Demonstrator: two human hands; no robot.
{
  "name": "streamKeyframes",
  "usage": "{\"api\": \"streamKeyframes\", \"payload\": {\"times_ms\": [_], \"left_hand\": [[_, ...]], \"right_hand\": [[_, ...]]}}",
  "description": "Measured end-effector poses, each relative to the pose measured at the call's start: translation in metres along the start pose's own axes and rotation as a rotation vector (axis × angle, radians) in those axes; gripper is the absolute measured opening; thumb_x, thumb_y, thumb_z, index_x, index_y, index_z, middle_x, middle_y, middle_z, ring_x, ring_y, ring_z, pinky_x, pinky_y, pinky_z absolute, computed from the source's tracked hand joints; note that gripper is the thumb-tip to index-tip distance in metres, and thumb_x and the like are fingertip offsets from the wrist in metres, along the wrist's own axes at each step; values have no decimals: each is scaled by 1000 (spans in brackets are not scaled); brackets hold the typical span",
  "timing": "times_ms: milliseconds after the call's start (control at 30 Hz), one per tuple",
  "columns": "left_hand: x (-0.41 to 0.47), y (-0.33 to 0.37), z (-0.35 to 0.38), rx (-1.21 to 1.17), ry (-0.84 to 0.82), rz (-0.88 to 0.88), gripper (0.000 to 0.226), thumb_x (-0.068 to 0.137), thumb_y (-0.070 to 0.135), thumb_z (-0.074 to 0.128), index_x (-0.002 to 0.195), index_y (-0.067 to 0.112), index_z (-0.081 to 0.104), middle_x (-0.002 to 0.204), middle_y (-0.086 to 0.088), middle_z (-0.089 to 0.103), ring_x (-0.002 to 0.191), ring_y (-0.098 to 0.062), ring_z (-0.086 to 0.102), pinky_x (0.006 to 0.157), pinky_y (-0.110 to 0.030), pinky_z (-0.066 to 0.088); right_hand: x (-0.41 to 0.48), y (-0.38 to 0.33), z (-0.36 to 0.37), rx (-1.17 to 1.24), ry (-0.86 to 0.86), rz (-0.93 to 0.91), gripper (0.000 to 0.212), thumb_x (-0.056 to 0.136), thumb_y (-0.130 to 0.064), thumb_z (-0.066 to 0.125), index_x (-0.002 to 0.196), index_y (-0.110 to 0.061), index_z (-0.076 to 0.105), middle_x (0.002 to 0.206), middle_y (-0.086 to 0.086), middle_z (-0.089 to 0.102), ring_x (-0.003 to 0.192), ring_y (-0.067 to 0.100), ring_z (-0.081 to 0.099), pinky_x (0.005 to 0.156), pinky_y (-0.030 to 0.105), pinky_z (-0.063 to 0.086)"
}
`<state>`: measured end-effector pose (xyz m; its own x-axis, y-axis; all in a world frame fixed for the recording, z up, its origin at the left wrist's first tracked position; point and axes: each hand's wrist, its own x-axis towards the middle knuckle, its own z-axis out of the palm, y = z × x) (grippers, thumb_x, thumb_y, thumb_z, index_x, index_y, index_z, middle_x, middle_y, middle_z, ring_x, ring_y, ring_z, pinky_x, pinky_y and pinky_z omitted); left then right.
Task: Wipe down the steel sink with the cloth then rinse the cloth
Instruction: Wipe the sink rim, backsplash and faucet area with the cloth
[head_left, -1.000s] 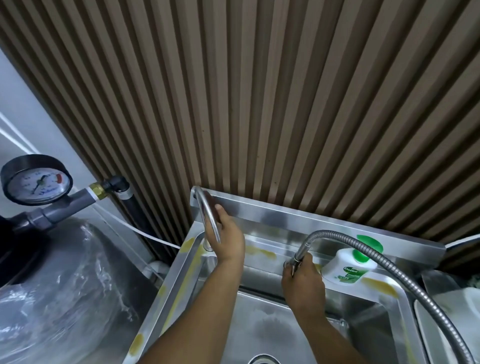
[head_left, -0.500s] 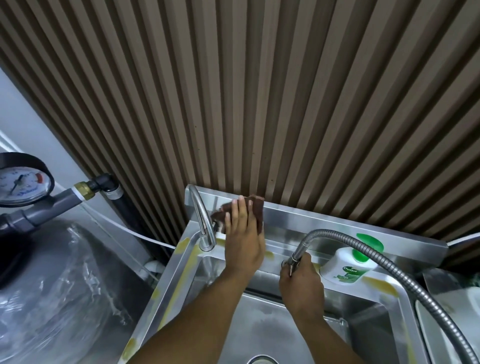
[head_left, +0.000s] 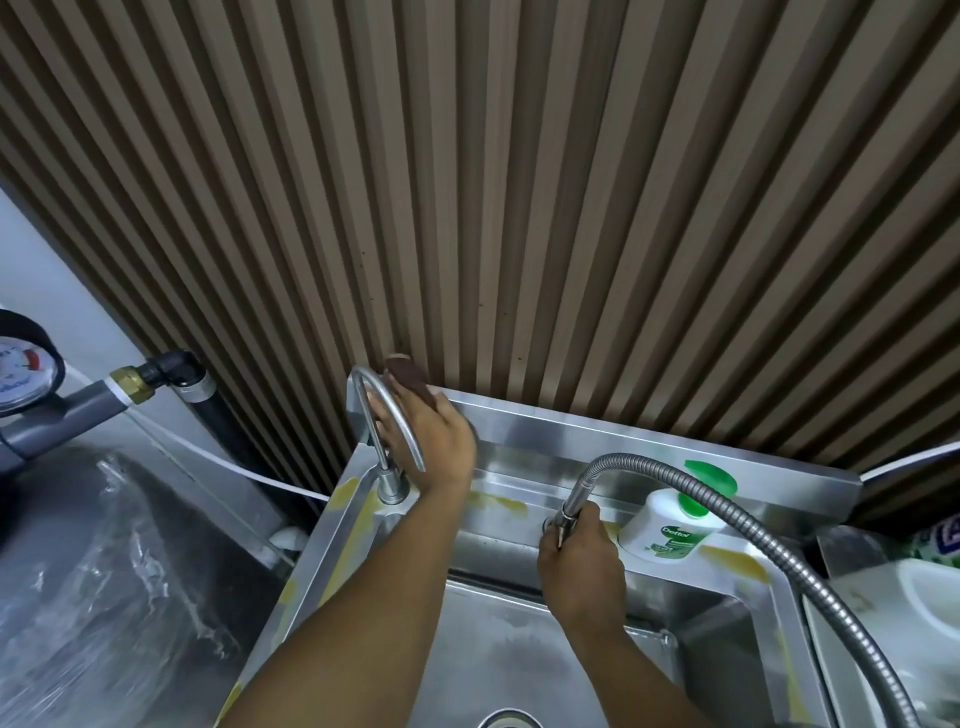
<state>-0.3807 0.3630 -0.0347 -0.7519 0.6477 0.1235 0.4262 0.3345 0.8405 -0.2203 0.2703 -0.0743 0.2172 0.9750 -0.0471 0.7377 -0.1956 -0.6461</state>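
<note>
The steel sink was judged only partly wiped: yellow smears were seen on its rim near both hands, and rinsing was not begun. The spray hose was clasped by the right hand. Under the left hand the cloth was pressed to the back wall, its long axis slanting up-left past the fingertips; whether it was gripped could not be told.

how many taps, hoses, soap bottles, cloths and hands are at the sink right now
gooseneck tap: 1
flexible steel hose: 1
soap bottle: 1
brown cloth: 1
hands: 2, the left hand and the right hand
total: 6
</note>
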Motion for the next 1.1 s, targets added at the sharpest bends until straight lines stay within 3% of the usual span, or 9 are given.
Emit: {"api": "streamKeyframes", "payload": {"times_ms": [133, 367, 433, 567, 633, 700, 867, 967, 1100], "left_hand": [[-39, -18, 14, 227, -148, 514, 60, 102, 32, 29, 153, 0, 29, 165, -13, 20, 154, -30, 9, 123, -49, 7], [-59, -32, 23, 538, -444, 1139, 71, 90, 32, 41, 156, 12, 26, 164, -8, 24, 154, -26, 12, 122, -50, 13], [-49, -41, 21, 568, -404, 1102, 72, 92, 35, 43, 157, 13, 22, 166, -7, 18, 154, -25, 10, 122, -50, 12], [-34, -51, 14, 520, -239, 650, 71, 103, 47, 30, 159, 12, 4, 167, -11, 4, 155, -27, -2, 123, -49, 3], [-34, -49, 15, 496, -197, 560, 70, 102, 46, 27, 158, 10, 5, 166, -15, 8, 154, -32, 3, 123, -52, 7], [-38, -45, 17, 517, -195, 642, 68, 101, 43, 28, 157, 9, 9, 166, -14, 10, 154, -34, 7, 122, -54, 8], [-47, -25, 18, 589, -439, 1192, 73, 91, 32, 43, 158, 14, 20, 167, -4, 14, 154, -26, 7, 122, -50, 4], [-39, -21, 15, 564, -476, 1197, 70, 89, 28, 37, 157, 16, 24, 166, -2, 21, 154, -21, 10, 123, -44, 0], [-20, -32, -4, 450, -460, 1032, 71, 83, 26, 38, 152, 13, 39, 160, -3, 35, 151, -21, 22, 122, -49, 13]], "right_hand": [[0, 0, 1, 8, 7, 2, 14, 97, -27, 55, 103, -19, 45, 95, 6, 64, 83, 35, 64, 66, 37, 47], [-1, -4, 1, -3, -5, 19, 15, 97, -30, 55, 103, -24, 43, 99, 3, 64, 87, 32, 65, 72, 40, 52], [-1, -3, 1, -4, 1, 9, 15, 97, -30, 55, 101, -23, 42, 98, 5, 64, 87, 34, 65, 71, 40, 51], [0, -2, 0, 9, -4, 18, 14, 97, -27, 55, 102, -19, 44, 97, 7, 63, 87, 36, 64, 65, 35, 41], [-1, -2, 0, 11, 1, 30, 14, 97, -27, 54, 103, -19, 45, 97, 5, 63, 86, 34, 63, 65, 34, 40], [-1, -2, 1, 22, 6, 29, 13, 97, -27, 54, 102, -19, 45, 97, 6, 63, 86, 35, 63, 64, 34, 39], [0, -1, 3, 8, 14, 31, 13, 97, -28, 54, 100, -22, 43, 95, 3, 62, 84, 32, 63, 67, 37, 48], [-1, -2, 4, -7, 17, 31, 15, 97, -30, 56, 100, -24, 43, 93, 0, 62, 81, 29, 63, 71, 41, 54], [-1, -3, 1, 2, 12, 24, 14, 97, -28, 56, 98, -20, 44, 87, -2, 53, 85, 35, 62, 66, 36, 43]]}}
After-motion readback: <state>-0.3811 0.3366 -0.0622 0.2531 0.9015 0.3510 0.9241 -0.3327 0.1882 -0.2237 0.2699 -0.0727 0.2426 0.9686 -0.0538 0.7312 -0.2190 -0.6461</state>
